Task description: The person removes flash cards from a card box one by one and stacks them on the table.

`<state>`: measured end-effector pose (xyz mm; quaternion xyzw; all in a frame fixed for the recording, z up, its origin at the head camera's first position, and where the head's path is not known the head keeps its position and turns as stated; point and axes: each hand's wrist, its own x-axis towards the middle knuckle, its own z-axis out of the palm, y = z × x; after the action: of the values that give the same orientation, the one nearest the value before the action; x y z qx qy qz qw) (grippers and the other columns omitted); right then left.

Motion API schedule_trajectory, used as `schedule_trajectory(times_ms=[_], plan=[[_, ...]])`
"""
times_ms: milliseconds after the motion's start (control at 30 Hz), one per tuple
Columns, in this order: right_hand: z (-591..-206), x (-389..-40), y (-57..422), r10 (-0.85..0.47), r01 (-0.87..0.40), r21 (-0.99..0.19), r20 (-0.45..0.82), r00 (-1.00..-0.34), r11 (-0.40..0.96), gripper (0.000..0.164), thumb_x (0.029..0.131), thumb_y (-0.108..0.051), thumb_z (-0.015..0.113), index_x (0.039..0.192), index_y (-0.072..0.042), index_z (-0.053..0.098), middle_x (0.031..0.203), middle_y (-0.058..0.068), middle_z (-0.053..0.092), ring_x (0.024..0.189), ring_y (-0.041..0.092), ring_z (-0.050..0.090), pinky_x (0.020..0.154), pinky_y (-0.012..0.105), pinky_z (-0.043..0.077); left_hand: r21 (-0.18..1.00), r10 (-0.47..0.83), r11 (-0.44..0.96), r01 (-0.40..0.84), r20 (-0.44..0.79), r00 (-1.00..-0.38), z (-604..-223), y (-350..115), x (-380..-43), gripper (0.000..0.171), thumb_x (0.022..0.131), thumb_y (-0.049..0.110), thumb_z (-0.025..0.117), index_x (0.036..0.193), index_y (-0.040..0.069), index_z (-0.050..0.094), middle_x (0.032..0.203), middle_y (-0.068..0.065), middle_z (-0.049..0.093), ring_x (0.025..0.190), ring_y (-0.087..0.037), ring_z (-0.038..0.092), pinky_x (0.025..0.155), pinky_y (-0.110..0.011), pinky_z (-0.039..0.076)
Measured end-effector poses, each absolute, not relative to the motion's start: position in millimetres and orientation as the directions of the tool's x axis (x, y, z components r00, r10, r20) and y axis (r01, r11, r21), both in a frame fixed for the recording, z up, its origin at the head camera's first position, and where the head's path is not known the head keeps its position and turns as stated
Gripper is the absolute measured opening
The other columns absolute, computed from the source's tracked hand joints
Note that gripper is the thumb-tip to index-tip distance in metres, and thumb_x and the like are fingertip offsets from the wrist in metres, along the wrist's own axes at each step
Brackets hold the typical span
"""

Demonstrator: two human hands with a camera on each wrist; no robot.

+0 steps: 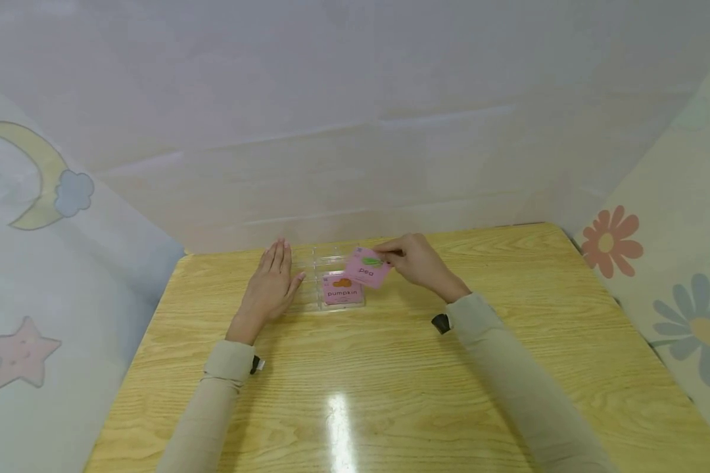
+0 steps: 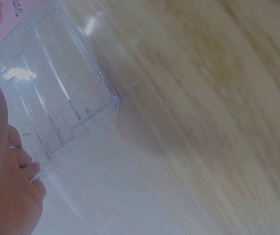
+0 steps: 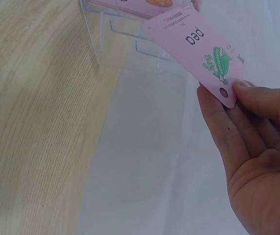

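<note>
Right hand [image 1: 417,261]: grip closed on the pink "pea" card [image 1: 367,267], pinched at one corner between thumb and fingertips [image 3: 243,100], near the punched hole. Card raised and tilted above the clear plastic box [image 1: 325,284], just off its right side, not touching the surface.

Left hand [image 1: 272,282]: grip wide, fingers straight and together, palm flat on the wooden surface [image 1: 390,368], thumb side against the left wall of the box.

Box: transparent, divided into compartments, at the far middle of the surface. Pink "pumpkin" card [image 1: 342,290] flat in the near right compartment.
</note>
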<state>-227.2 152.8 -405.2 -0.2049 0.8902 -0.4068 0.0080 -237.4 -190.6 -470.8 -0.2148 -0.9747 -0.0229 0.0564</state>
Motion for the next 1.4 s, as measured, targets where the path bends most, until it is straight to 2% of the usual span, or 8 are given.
schedule_trajectory(times_ms=[233, 500, 700, 900, 1133, 1300, 1400], plan=[[-409, -226, 173, -0.341, -0.299, -0.74, 0.1, -0.935, 0.602, 0.025, 0.105, -0.012, 0.065, 0.126, -0.007, 0.077, 0.121, 0.018, 0.078, 0.082, 0.017, 0.07, 0.061, 0.023, 0.05, 0.013, 0.418, 0.906, 0.423, 0.128, -0.899, -472, -191, -238, 0.078, 0.115, 0.046, 0.029, 0.165, -0.01, 0.008, 0.175, -0.03, 0.009, 0.165, -0.042, 0.013, 0.136, -0.053, 0.014], [-417, -226, 198, -0.304, -0.24, -0.744, 0.052, -0.951, 0.624, 0.025, 0.105, -0.013, 0.065, 0.124, -0.005, 0.078, 0.119, 0.018, 0.078, 0.089, 0.022, 0.076, 0.068, 0.024, 0.059, 0.02, 0.418, 0.906, 0.423, 0.125, -0.9, -472, -191, -238, 0.078, 0.115, 0.046, 0.029, 0.165, -0.01, 0.009, 0.175, -0.03, 0.009, 0.165, -0.042, 0.012, 0.136, -0.054, 0.014], [-428, -227, 213, -0.286, -0.193, -0.746, 0.004, -0.958, 0.637, 0.025, 0.105, -0.012, 0.064, 0.125, -0.006, 0.078, 0.121, 0.019, 0.078, 0.09, 0.022, 0.077, 0.065, 0.029, 0.06, 0.019, 0.418, 0.906, 0.423, 0.13, -0.899, -472, -191, -239, 0.078, 0.115, 0.046, 0.029, 0.164, -0.01, 0.01, 0.174, -0.03, 0.01, 0.165, -0.042, 0.013, 0.136, -0.053, 0.014], [-436, -227, 222, -0.284, -0.18, -0.739, -0.016, -0.959, 0.649, 0.025, 0.105, -0.012, 0.065, 0.125, -0.004, 0.077, 0.12, 0.022, 0.078, 0.086, 0.02, 0.076, 0.064, 0.026, 0.058, 0.026, 0.418, 0.905, 0.424, 0.128, -0.899, -474, -193, -239, 0.077, 0.115, 0.046, 0.029, 0.164, -0.011, 0.011, 0.174, -0.031, 0.009, 0.164, -0.044, 0.013, 0.136, -0.055, 0.015], [-444, -228, 232, -0.299, -0.175, -0.725, -0.044, -0.953, 0.666, 0.025, 0.104, -0.013, 0.065, 0.125, -0.005, 0.078, 0.124, 0.022, 0.076, 0.088, 0.028, 0.075, 0.064, 0.026, 0.055, 0.028, 0.418, 0.905, 0.424, 0.127, -0.9, -473, -193, -238, 0.078, 0.115, 0.047, 0.027, 0.164, -0.011, 0.01, 0.175, -0.03, 0.007, 0.164, -0.044, 0.012, 0.136, -0.055, 0.014], [-453, -230, 238, -0.311, -0.17, -0.732, -0.06, -0.948, 0.659, 0.024, 0.104, -0.012, 0.066, 0.124, -0.005, 0.078, 0.123, 0.022, 0.077, 0.086, 0.018, 0.075, 0.073, 0.038, 0.064, 0.022, 0.42, 0.904, 0.426, 0.134, -0.898, -472, -193, -238, 0.079, 0.115, 0.048, 0.026, 0.164, -0.01, 0.008, 0.175, -0.03, 0.009, 0.165, -0.043, 0.012, 0.136, -0.055, 0.014], [-456, -230, 241, -0.317, -0.16, -0.751, -0.07, -0.946, 0.641, 0.024, 0.104, -0.009, 0.065, 0.123, -0.002, 0.077, 0.121, 0.024, 0.077, 0.086, 0.018, 0.076, 0.077, 0.047, 0.065, 0.02, 0.421, 0.904, 0.427, 0.137, -0.897, -472, -192, -238, 0.079, 0.115, 0.048, 0.028, 0.165, -0.01, 0.007, 0.175, -0.03, 0.009, 0.165, -0.042, 0.012, 0.136, -0.054, 0.014]])
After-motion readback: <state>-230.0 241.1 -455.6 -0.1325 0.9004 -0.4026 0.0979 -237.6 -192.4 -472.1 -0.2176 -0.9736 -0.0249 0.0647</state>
